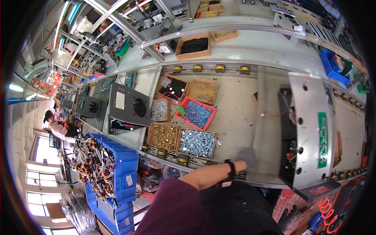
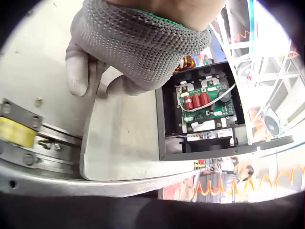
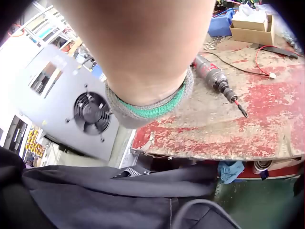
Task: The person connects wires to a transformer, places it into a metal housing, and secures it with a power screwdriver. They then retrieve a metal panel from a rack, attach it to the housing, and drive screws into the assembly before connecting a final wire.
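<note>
In the left wrist view my left hand (image 2: 128,52), in a grey knitted glove, grips the edge of a pale flat board (image 2: 119,138), fingers and thumb on either side. On that board stands a dark metal housing (image 2: 162,129) with a green circuit board (image 2: 207,105) inside. The head view shows the same hand (image 1: 246,157) blurred, left of the housing with its silvery panel (image 1: 309,137). My right hand (image 3: 131,117) shows only a glove cuff and a bit of grey knit below the forearm, beside a grey fan panel (image 3: 102,129); its fingers are hidden.
Left of the board, boxes of screws and nuts (image 1: 197,143) and a red tray (image 1: 211,119) sit on the line. More housings (image 1: 127,103) stand further left. A blue crate (image 1: 127,156) holds wired parts. A power screwdriver (image 3: 214,78) lies on a worn red bench (image 3: 209,138).
</note>
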Tool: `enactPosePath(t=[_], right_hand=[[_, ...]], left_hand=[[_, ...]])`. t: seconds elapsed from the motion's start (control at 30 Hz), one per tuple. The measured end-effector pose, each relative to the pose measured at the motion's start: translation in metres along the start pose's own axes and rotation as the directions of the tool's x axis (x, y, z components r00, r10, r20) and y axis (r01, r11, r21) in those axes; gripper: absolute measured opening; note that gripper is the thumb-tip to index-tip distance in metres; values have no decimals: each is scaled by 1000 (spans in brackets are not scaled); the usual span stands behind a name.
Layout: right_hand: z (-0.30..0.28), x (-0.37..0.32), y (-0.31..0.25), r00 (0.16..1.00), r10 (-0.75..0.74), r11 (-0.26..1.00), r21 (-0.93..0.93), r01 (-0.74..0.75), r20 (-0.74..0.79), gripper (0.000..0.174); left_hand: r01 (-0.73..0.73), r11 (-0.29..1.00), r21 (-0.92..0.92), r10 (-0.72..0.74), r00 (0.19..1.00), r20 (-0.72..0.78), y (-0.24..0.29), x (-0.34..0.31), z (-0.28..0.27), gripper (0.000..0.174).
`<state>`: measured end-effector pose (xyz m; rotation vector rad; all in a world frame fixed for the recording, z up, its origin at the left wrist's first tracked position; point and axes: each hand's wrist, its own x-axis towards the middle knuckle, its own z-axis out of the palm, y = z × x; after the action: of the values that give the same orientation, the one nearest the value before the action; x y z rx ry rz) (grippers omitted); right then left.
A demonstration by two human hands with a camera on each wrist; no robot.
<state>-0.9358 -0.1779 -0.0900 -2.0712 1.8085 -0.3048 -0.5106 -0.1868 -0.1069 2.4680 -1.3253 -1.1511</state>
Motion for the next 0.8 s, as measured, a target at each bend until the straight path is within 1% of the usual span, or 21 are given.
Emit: enactPosePath(t=[0.03, 0.1, 0.13, 0.17, 0.2, 0.23, 0.3, 0.33, 0.37, 0.43, 0.47, 0.5, 0.53, 0.57, 0.6, 0.63, 0.67, 0.7, 0.73, 0.77, 0.8], right_hand=[[-2, -1, -6, 999, -26, 999, -47, 28, 42, 43], [-1, 2, -24, 998, -63, 998, -20, 63, 27, 40], [-1, 6, -36, 996, -62, 997, 53, 59, 58, 39], [-3, 9, -50, 994, -59, 991, 123, 48, 93, 39], [-7, 13, -71, 986, -134, 982, 146, 119, 97, 37], [-8, 18, -82, 985, -136, 983, 139, 121, 105, 37], [-7, 32, -98, 936, -309, 948, 137, 288, 169, 40], [-3, 37, -108, 919, -351, 931, 168, 323, 177, 39], [-3, 44, -125, 903, -363, 930, 153, 335, 230, 37], [10, 53, -141, 886, -368, 927, 190, 324, 283, 36], [16, 58, -154, 872, -370, 927, 187, 325, 319, 32], [29, 62, -165, 864, -381, 923, 185, 337, 329, 32], [46, 63, -174, 866, -351, 931, 230, 282, 356, 30], [58, 67, -188, 867, -320, 935, 272, 225, 382, 28], [64, 69, -223, 826, -372, 920, 287, 267, 424, 26], [72, 68, -267, 779, -421, 903, 301, 308, 464, 24], [88, 69, -297, 730, -468, 879, 343, 330, 498, 23], [108, 69, -327, 677, -514, 854, 386, 348, 528, 21], [126, 68, -362, 617, -575, 816, 432, 384, 538, 21], [144, 66, -399, 552, -630, 775, 476, 415, 546, 22], [163, 63, -434, 506, -685, 728, 496, 473, 523, 22]], left_hand=[[53, 997, -52, -52, 998, 30, 15, 15, 15, 22], [-87, 995, 38, 89, 995, -48, 43, 54, 70, 20], [-245, 959, 140, 242, 970, 40, 61, 64, 74, 22], [-401, 889, 221, 377, 915, 145, 76, 62, 69, 26], [-511, 834, 208, 485, 858, 167, 78, 48, 51, 32], [-612, 767, 192, 585, 791, 182, 79, 35, 34, 41], [-705, 691, 158, 639, 699, 321, 78, 24, 18, 50], [-656, 742, 142, 596, 741, 309, 68, 16, 13, 51], [-637, 759, 139, 580, 757, 300, 45, 10, 3, 51], [-489, 864, -118, 499, 863, 82, -22, -9, -21, 46], [-457, 873, -167, 438, 888, -142, -70, -19, -19, 42], [-317, 921, -229, 236, 918, -319, -114, -39, -35, 39], [-154, 926, -345, 13, 925, -380, -160, -56, -50, 39], [-26, 955, -296, -161, 792, -589, -217, -64, -45, 42], [197, 915, -352, -392, 642, -659, -258, -94, -62, 43], [385, 859, -338, -500, 490, -714, -298, -120, -82, 48], [547, 796, -260, -499, 349, -794, -340, -143, -92, 49], [657, 647, -386, -655, 221, -722, -379, -163, -100, 50], [783, 459, -420, -758, 98, -645, -397, -181, -118, 50], [780, 442, -443, -747, 45, -664, -435, -192, -112, 46], [797, 413, -441, -775, 53, -630, -453, -202, -119, 41]])
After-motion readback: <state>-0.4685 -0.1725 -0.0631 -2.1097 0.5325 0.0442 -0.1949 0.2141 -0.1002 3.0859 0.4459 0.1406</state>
